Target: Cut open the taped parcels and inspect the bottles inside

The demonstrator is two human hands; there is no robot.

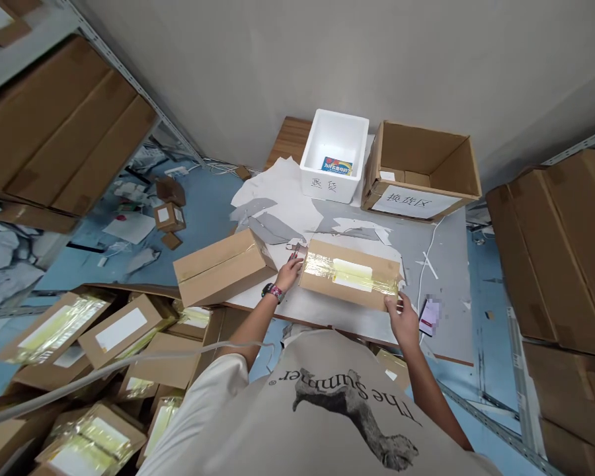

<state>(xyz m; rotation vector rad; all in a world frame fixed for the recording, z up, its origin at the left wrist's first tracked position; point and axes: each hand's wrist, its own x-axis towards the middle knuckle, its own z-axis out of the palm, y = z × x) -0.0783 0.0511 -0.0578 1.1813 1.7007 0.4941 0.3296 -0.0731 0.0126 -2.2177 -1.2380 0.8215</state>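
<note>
A long cardboard box (pixel 318 281) with yellowish tape and a white label on top lies on the worktable. My right hand (pixel 402 316) grips its near right corner, thumb on top. At the box's left end is my left hand (pixel 288 274), fingers closed around a small dark and reddish object (pixel 295 252), too small to make out. Left of that hand, a second cardboard box (pixel 223 268) rests tilted, partly past the table's left edge.
A white foam bin (pixel 327 188) holding a blue printed item (pixel 337 165) stands at the back, beside an open carton (pixel 426 172). A phone (pixel 429 316) and white cable lie on the right. Several taped parcels (pixel 121 328) fill a large carton at lower left. Shelves flank both sides.
</note>
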